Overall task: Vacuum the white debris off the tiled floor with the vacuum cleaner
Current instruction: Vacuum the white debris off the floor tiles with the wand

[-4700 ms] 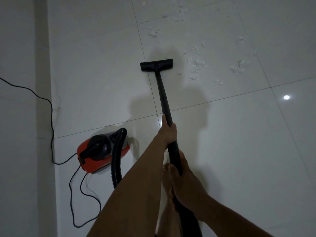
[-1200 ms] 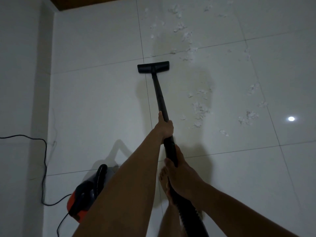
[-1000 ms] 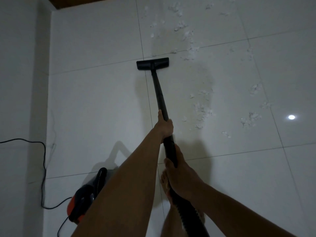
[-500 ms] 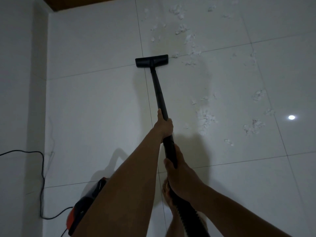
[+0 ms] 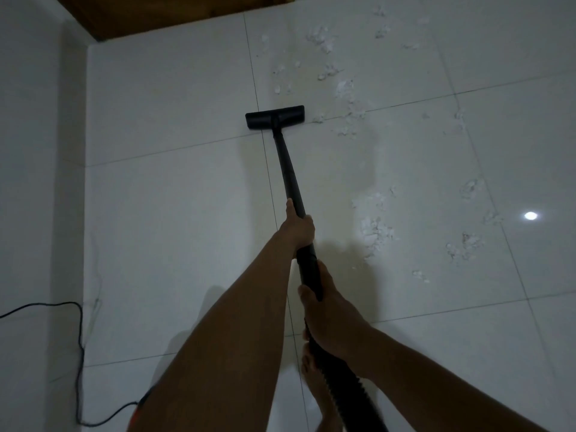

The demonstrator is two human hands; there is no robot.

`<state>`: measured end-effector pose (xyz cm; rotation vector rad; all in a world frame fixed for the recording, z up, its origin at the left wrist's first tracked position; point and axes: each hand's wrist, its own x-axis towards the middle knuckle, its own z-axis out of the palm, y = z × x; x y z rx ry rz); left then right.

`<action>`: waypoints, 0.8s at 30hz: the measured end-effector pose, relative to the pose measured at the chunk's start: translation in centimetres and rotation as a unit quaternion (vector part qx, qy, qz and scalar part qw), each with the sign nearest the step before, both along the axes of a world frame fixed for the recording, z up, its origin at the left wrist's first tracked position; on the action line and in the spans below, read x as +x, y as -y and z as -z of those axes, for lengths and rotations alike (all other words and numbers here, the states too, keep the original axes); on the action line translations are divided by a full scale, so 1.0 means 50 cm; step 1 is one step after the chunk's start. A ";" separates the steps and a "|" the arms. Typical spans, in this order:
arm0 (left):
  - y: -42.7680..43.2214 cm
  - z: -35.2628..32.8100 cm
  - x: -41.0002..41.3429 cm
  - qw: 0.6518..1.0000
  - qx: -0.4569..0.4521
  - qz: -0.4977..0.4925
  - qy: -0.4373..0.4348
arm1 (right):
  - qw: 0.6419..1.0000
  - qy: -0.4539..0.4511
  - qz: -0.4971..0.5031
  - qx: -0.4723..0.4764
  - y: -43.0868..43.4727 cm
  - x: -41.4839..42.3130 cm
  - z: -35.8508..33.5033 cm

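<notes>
Head view: no legible writing anywhere. Left hand (image 5: 299,227) and right hand (image 5: 327,310) wrapped around black vacuum wand (image 5: 288,169); floor nozzle (image 5: 275,116) pushed farther out than before, beside white debris (image 5: 346,88) on tiled floor (image 5: 174,213). Orange canister (image 5: 134,420) now nearly out of frame.

Just one camera here, head-mounted, looking forward and steeply down from standing height, so there's no second view to overlap with. Wide lens, tile lines bow toward the edges. Closest to it are the forearms coming up from the bottom edge; the left hand (image 5: 298,227) sits mid-frame, the right hand (image 5: 327,310) nearer the lens. Beyond the fingers the tiled floor (image 5: 174,198) runs up to a wooden strip (image 5: 162,10) at top.
</notes>
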<state>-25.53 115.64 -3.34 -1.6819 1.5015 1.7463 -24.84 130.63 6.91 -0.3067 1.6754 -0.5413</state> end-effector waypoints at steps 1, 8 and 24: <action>0.007 -0.001 -0.004 1.000 0.001 0.001 0.002 | 1.000 0.003 0.002 0.001 0.007 -0.004 -0.001; 0.048 0.006 -0.023 1.000 0.005 -0.013 0.003 | 1.000 0.006 -0.002 0.012 0.047 -0.023 0.012; 0.128 0.002 -0.112 0.999 -0.003 -0.032 -0.001 | 1.000 0.016 -0.014 0.021 0.129 -0.125 0.006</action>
